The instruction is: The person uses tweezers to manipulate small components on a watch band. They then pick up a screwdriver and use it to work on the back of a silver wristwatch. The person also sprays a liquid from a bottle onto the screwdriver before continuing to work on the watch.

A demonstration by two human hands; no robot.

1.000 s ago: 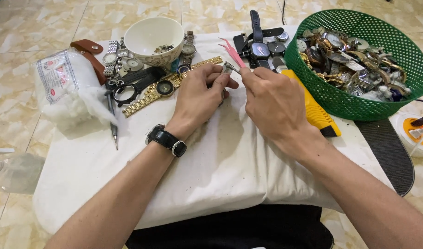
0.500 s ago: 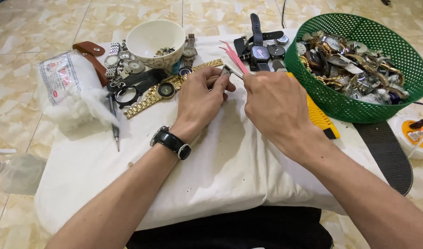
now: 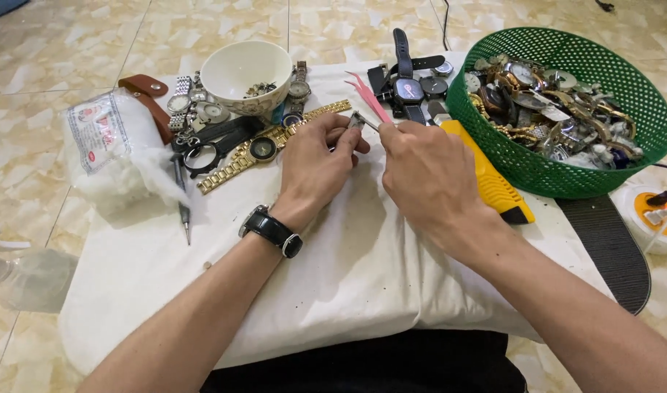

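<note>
Head view. Left hand curled, fingertips pinching a small metal watch part, greyish and shiny, held just above the cloth between the two hands. Right hand closed around a thin metal tool; its fine tip touches the part. Only the tip shows; the rest is hidden inside the fist. A black wristwatch with a dark strap sits on the left wrist.

Just beyond the left hand: a gold-toned watch with a linked metal bracelet, lying flat and slanted. Past it, a white ceramic bowl, round and glossy, with small dark bits at the bottom. Left of the bowl, a cluster of steel watches and black straps, then a brown leather strap. Further left of the left hand, a clear plastic bag of white cotton wool, fluffy, partly spilling out, and a slim screwdriver beside it.

Beyond the fingertips: pink plastic tweezers, and black-strapped watches. Under and right of the right hand, a yellow ridged plastic tool, partly covered by the hand. Further right, a round green plastic mesh basket heaped with watches and cases, gold and silver mixed.

Surface: white cloth over a cushion, wrinkled, speckled with dark specks. Floor of glossy beige marbled tiles.
</note>
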